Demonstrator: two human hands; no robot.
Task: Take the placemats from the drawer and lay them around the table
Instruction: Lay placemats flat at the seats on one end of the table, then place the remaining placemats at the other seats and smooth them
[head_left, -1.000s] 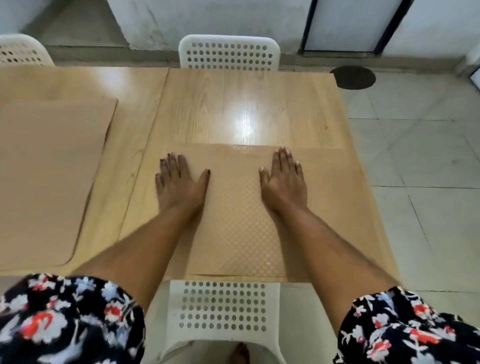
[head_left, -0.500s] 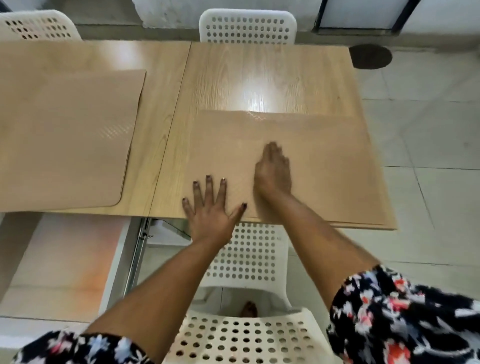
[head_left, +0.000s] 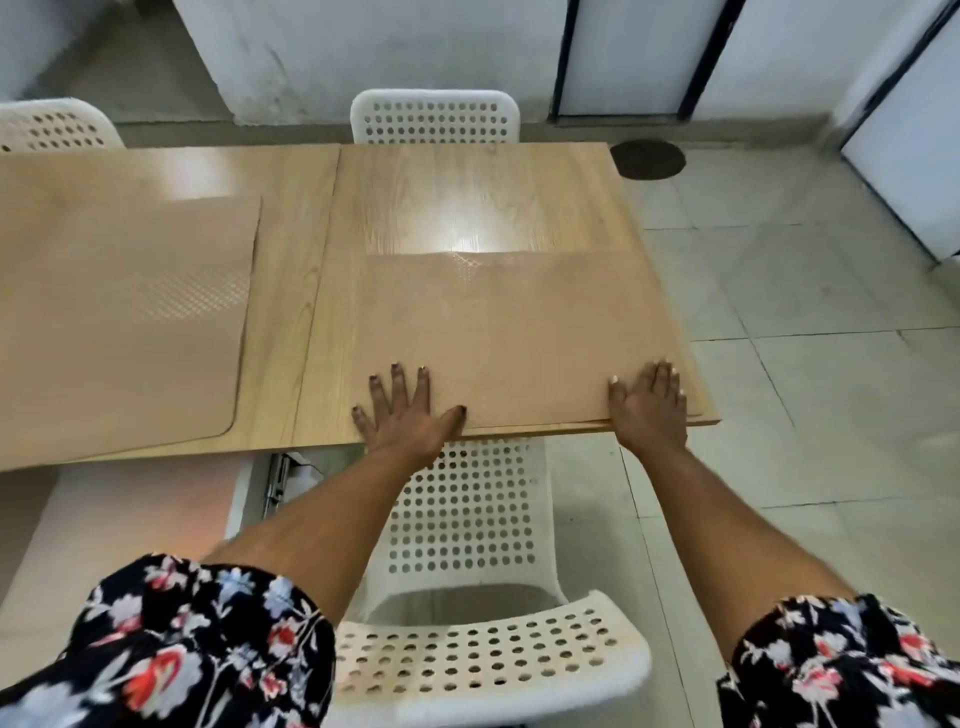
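A tan textured placemat (head_left: 519, 327) lies flat on the right half of the wooden table (head_left: 467, 197), its near edge along the table's front edge. My left hand (head_left: 405, 410) rests flat on its near left corner, fingers spread. At the near right corner my right hand (head_left: 649, 405) lies palm down on the mat. A second tan placemat (head_left: 119, 322) covers the table's left half, untouched.
One white perforated chair (head_left: 467, 519) stands tucked under the front edge below my arms, with its backrest (head_left: 488, 670) nearest me. Two more white chairs (head_left: 435, 117) (head_left: 52, 127) stand at the far side. Tiled floor (head_left: 805, 364) with a round drain cover (head_left: 648, 160) lies to the right.
My hands have slid from the mat's middle to its near corners, the right hand moving far right. The camera has pulled back from the table.
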